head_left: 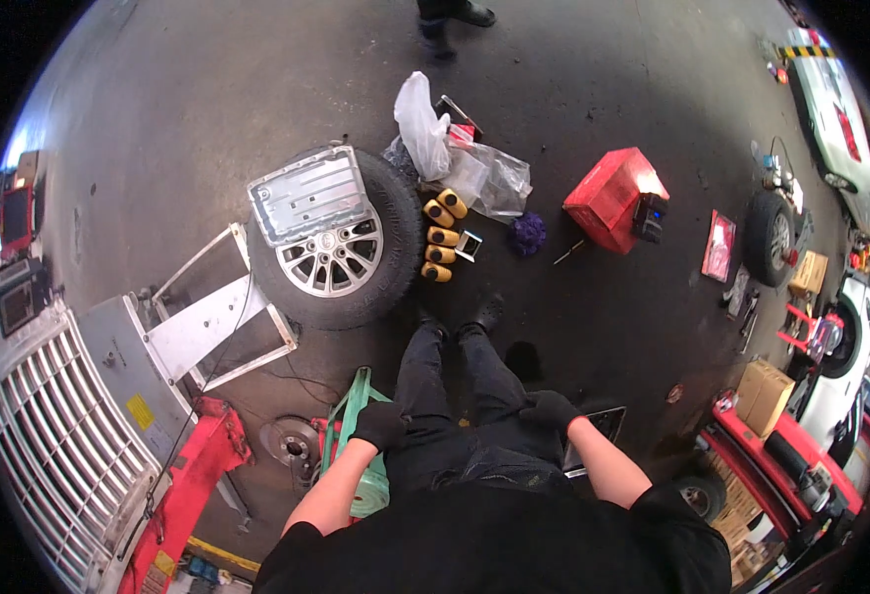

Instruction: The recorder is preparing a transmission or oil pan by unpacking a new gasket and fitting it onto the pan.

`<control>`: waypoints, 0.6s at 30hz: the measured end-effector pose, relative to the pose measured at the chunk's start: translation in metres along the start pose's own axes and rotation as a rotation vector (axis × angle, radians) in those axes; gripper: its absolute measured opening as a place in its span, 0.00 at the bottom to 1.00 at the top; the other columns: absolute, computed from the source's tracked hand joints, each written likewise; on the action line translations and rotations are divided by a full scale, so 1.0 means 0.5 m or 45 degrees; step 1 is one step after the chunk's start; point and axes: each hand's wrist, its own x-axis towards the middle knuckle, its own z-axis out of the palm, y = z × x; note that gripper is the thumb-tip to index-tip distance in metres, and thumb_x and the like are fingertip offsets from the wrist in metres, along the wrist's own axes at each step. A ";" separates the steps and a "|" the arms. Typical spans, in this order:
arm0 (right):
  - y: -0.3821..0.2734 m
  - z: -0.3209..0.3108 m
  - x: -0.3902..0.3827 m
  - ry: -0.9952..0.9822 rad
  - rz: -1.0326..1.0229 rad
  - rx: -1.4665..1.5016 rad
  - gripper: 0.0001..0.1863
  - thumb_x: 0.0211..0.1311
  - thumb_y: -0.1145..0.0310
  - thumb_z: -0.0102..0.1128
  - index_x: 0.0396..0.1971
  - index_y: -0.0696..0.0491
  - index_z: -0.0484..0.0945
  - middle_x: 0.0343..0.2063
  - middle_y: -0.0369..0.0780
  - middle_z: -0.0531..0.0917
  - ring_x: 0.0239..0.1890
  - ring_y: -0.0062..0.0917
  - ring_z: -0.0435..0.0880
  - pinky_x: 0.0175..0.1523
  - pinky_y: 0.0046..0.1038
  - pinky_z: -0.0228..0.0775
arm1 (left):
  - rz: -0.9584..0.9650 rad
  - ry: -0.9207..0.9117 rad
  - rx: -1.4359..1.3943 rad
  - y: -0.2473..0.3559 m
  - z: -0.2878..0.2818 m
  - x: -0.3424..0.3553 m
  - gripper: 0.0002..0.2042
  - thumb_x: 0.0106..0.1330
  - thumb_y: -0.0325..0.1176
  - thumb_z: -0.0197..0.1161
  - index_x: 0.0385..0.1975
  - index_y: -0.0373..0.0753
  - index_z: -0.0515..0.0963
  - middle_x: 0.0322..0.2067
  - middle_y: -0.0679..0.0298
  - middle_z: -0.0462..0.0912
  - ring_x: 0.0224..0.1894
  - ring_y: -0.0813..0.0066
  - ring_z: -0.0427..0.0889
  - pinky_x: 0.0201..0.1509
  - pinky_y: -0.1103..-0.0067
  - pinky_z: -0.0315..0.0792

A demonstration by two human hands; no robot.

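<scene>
This is a car repair workshop. On the stained grey floor (pixel 207 89), a wheel (pixel 405 267) lies flat at the far left with a metal pan (pixel 306 198) on it and yellow bottles (pixel 440 254) just beside it. A brake disc (pixel 291 443) lies at the near left. To the right are a second wheel (pixel 757 238), a red toolbox (pixel 603 195) and a screwdriver (pixel 570 251), with cars (pixel 833 124) standing along the right side.

- Near left: green object (pixel 370 492) crowds the left hand (pixel 379 424).
- Far left: wheel (pixel 331 258) topped by metal pan (pixel 311 195) blocks reach.
- Right: I see passage between red box (pixel 601 205) and flat red piece (pixel 719 246).
</scene>
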 end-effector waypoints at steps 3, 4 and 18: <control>0.072 -0.010 0.013 -0.049 0.037 0.244 0.28 0.55 0.49 0.71 0.49 0.56 0.86 0.50 0.50 0.86 0.54 0.45 0.85 0.60 0.39 0.75 | 0.108 0.134 -0.058 0.051 -0.011 0.013 0.18 0.68 0.50 0.60 0.36 0.41 0.86 0.38 0.47 0.87 0.42 0.44 0.86 0.47 0.54 0.78; 0.095 -0.011 0.016 -0.099 0.013 0.338 0.28 0.55 0.49 0.72 0.48 0.56 0.86 0.50 0.50 0.87 0.54 0.44 0.85 0.59 0.39 0.75 | 0.107 0.115 -0.033 0.071 -0.015 0.028 0.18 0.68 0.50 0.60 0.36 0.41 0.86 0.38 0.47 0.87 0.42 0.44 0.86 0.47 0.54 0.78; 0.282 -0.031 0.024 0.143 -0.129 0.934 0.25 0.60 0.59 0.72 0.54 0.58 0.82 0.52 0.46 0.85 0.54 0.29 0.83 0.61 0.31 0.72 | 0.226 0.352 -0.155 0.169 -0.181 0.478 0.19 0.72 0.50 0.58 0.40 0.38 0.83 0.41 0.44 0.85 0.47 0.40 0.82 0.50 0.53 0.74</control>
